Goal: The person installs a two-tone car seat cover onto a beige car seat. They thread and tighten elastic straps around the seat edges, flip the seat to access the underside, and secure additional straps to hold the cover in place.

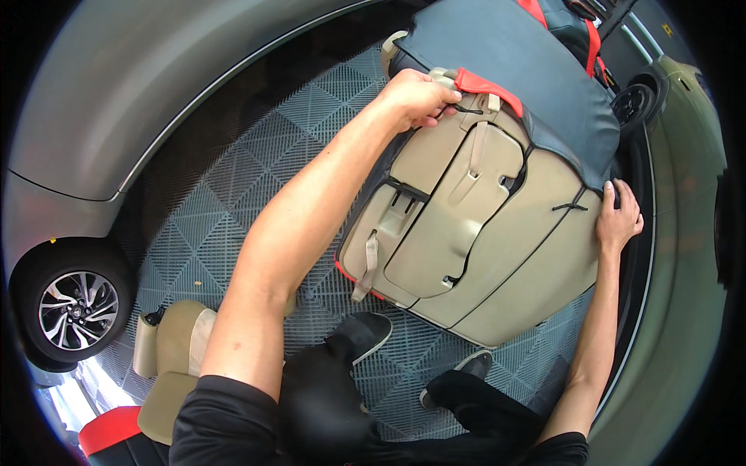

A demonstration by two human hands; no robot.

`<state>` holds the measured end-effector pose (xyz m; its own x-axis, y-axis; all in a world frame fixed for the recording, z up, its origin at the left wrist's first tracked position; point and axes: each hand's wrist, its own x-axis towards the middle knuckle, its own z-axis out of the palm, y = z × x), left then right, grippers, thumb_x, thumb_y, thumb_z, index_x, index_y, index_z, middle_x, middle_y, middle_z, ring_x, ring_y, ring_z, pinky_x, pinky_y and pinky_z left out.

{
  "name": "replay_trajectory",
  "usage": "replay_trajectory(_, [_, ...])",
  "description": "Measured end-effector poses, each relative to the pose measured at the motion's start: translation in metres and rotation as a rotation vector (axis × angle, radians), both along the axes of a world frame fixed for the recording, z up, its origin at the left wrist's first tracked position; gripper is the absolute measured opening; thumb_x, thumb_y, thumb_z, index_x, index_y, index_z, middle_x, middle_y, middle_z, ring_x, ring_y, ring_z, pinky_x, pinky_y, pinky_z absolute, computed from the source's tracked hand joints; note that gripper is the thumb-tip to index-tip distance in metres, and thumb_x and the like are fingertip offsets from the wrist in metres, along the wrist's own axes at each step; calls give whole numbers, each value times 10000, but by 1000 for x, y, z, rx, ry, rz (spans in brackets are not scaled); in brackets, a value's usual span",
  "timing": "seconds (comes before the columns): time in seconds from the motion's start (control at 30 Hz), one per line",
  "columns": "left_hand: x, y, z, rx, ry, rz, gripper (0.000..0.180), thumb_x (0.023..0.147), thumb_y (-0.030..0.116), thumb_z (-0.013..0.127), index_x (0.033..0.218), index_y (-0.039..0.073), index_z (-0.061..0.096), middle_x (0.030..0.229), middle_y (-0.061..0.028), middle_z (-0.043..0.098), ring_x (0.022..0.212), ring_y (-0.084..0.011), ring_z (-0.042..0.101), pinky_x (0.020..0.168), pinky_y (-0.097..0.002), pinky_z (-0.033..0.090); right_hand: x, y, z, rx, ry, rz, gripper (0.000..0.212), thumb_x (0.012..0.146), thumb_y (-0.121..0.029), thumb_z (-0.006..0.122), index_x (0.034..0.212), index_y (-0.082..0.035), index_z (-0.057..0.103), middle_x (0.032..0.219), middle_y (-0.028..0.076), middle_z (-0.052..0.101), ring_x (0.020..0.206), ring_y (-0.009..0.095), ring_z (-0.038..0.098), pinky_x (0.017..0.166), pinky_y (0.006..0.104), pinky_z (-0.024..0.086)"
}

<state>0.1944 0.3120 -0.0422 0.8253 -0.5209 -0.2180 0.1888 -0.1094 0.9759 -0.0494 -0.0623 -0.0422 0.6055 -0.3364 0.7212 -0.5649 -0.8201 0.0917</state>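
Note:
A car seat (435,233) stands on the floor before me with its beige plastic back facing up. A dark grey seat cover (497,54) with red trim (489,87) is drawn over its far part. My left hand (418,99) is closed at the seat's far left edge, pinching a black cord (468,110) beside the red trim. At the right edge, my right hand (619,217) has its fingers closed round the cover's dark corner. Another black cord (571,206) lies tied across the beige back near this hand. A beige strap (369,266) hangs at the seat's near left.
A grey car (171,70) with a wheel (78,311) stands at the left. A greenish vehicle panel (688,233) runs along the right. Other seat parts (175,342) lie at lower left. Grey grid tiles (233,194) form the floor. Another dark, red-edged seat cover (571,31) is beyond.

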Motion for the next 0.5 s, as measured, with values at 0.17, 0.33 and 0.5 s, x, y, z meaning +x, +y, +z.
replay_trajectory(0.17, [-7,9,-20,-217,61,152,163,999,186,651,1028,26,670,991,-71,714,864,-129,674,747,-283,598,56,117,17,-105,-150,649,360,855,-138,769,1209,-100,717,1235,61,681,1167,265,618,1011,405,424])
replay_trajectory(0.33, [-22,18,-54,-860,212,194,209,1071,199,544,1147,17,612,1149,-126,672,1085,-250,659,975,-433,567,108,211,-4,26,-157,1023,177,853,-41,732,1029,-56,735,1027,96,700,941,268,666,825,374,511])
replay_trajectory(0.5, [-29,39,-71,-1040,211,193,181,1092,231,525,1102,50,533,1075,-156,676,1057,-257,667,990,-447,558,137,252,-36,497,-132,961,217,890,-49,700,1106,-33,706,946,99,699,748,242,674,675,341,540])
